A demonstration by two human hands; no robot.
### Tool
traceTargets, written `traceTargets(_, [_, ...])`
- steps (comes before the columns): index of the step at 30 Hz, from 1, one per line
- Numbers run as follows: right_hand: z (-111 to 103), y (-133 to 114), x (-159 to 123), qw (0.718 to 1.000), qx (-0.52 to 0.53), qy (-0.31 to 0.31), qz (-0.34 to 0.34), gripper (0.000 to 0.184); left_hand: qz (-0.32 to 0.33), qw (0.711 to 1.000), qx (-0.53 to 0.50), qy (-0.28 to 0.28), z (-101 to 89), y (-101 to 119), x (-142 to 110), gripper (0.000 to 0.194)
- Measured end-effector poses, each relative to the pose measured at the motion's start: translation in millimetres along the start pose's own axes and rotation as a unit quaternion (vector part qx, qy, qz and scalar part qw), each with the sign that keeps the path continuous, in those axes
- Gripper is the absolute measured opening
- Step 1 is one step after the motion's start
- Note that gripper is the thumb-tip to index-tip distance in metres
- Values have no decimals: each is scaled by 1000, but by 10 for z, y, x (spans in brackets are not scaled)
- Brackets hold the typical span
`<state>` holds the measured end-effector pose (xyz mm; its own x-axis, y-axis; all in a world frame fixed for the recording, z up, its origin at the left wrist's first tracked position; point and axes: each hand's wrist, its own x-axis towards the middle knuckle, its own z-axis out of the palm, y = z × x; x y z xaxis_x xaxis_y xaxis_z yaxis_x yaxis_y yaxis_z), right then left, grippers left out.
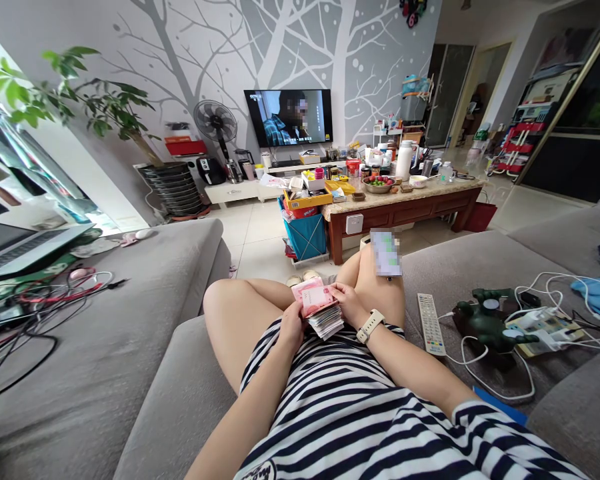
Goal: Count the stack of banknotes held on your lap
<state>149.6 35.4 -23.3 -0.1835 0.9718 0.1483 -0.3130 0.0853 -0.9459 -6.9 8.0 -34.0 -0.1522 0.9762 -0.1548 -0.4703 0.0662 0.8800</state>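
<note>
Above my lap, both hands are around a thick wad of banknotes [327,323]. Pink-red notes [310,293] stick up at its top, with a pale panel on the front one. My left hand [293,327] has its fingers closed on the wad's left edge. On the other side, my right hand [349,305] pinches the upper right corner of the pink notes, a cream watch [370,325] on its wrist. A phone [386,253] with a blurred screen rests on my right knee.
On the grey sofa [450,267] to my right lie a remote control [431,325], a dark green figure [487,323] and white cables. Tangled cables [25,320] and a laptop [20,253] are at left. Ahead stands a crowded coffee table [405,207] beside a blue bin [305,235].
</note>
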Motion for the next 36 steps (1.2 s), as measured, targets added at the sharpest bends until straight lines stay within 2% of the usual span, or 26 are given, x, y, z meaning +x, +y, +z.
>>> traceTargets(9, [23, -39, -32, 1000, 2, -5, 28, 34, 14, 1000, -7, 0, 1, -14, -4, 22])
traceTargets(14, [26, -76, -35, 1000, -17, -5, 8, 32, 10, 1000, -13, -7, 27, 18, -48, 22])
traceTargets(19, [52, -127, -29, 999, -26, 40, 16, 31, 5, 999, -10, -30, 41, 46, -94, 29])
traceTargets(24, [66, -134, -39, 999, -38, 32, 18, 31, 6, 999, -8, -33, 38, 25, -75, 35])
traceTargets(31, [23, -104, -22, 999, -35, 16, 12, 33, -7, 1000, -12, 16, 6, -7, 14, 35])
traceTargets(36, [1, -82, -10, 1000, -20, 0, 8, 32, -20, 999, -15, 23, -1, -5, 16, 34])
